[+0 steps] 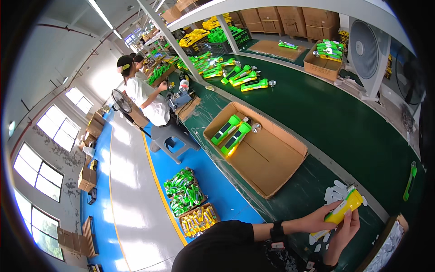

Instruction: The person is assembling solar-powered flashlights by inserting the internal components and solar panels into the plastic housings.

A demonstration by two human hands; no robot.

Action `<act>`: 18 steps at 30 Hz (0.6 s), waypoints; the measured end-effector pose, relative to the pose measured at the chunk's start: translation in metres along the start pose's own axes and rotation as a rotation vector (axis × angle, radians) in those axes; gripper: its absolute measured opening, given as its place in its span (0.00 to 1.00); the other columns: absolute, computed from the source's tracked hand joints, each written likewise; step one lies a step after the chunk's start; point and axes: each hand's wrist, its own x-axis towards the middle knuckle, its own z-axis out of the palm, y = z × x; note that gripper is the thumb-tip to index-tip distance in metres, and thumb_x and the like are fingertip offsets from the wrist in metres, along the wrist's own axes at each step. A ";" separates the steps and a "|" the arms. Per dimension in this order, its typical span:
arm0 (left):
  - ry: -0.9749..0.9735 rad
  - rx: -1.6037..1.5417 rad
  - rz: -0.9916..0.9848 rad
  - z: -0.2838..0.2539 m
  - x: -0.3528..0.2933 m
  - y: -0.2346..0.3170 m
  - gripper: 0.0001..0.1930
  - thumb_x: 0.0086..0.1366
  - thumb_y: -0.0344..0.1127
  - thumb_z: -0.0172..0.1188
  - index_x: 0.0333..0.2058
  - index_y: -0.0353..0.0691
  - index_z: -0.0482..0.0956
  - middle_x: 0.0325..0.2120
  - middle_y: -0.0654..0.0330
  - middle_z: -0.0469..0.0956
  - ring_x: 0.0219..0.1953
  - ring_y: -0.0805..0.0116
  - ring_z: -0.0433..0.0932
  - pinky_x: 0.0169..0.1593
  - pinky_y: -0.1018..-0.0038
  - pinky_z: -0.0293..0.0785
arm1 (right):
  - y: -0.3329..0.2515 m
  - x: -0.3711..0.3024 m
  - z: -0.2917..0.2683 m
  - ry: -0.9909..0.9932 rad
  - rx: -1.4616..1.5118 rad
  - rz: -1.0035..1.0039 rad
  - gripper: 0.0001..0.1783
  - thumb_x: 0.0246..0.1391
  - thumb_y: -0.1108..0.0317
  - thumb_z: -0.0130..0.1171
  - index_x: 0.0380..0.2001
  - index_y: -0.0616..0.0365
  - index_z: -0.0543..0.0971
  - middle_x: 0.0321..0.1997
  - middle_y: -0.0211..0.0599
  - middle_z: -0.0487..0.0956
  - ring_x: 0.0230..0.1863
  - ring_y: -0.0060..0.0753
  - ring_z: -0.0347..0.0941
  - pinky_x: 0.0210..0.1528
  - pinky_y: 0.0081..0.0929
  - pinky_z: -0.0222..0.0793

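Left hand (319, 219) and right hand (345, 230) both gripping the yellow flashlight body (345, 206), over the tabletop (297, 197) by loose white pieces (338, 184). Probably mid-handling; next move likely needs one hand steadying it. Open carton (269, 170) beyond.

At four o'clock, the left hand (319, 221) and right hand (348, 228) hold a yellow flashlight (347, 206) near white oval pieces (333, 194) on the green worktop (294, 195). Nearer the centre, between three and four, a shallow cardboard box (272, 174) contains two green flashlights (236, 139). More flashlights (244, 76) lie toward one o'clock; a co-worker (152, 102) is at ten.
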 end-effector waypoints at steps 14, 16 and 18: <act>0.312 0.706 0.117 -0.017 0.001 -0.014 0.34 0.66 0.42 0.50 0.63 0.29 0.47 0.48 0.47 0.60 0.50 0.56 0.60 0.56 0.66 0.58 | -0.032 -0.037 0.016 -0.231 0.069 0.509 0.24 0.58 0.69 0.53 0.57 0.65 0.65 0.48 0.44 0.74 0.45 0.37 0.70 0.48 0.32 0.67; 0.278 0.639 0.048 -0.023 -0.002 -0.004 0.33 0.66 0.41 0.50 0.62 0.28 0.49 0.48 0.46 0.60 0.50 0.55 0.61 0.56 0.66 0.59 | -0.022 -0.031 0.003 -0.351 -0.012 0.504 0.25 0.59 0.71 0.51 0.59 0.66 0.62 0.52 0.43 0.71 0.48 0.36 0.69 0.52 0.32 0.64; 0.239 0.574 -0.018 -0.024 -0.003 -0.002 0.32 0.65 0.41 0.51 0.61 0.28 0.52 0.47 0.46 0.60 0.50 0.55 0.61 0.55 0.66 0.60 | -0.005 -0.020 -0.011 -0.429 0.144 0.452 0.33 0.56 0.68 0.55 0.62 0.62 0.55 0.55 0.42 0.68 0.51 0.37 0.68 0.53 0.33 0.65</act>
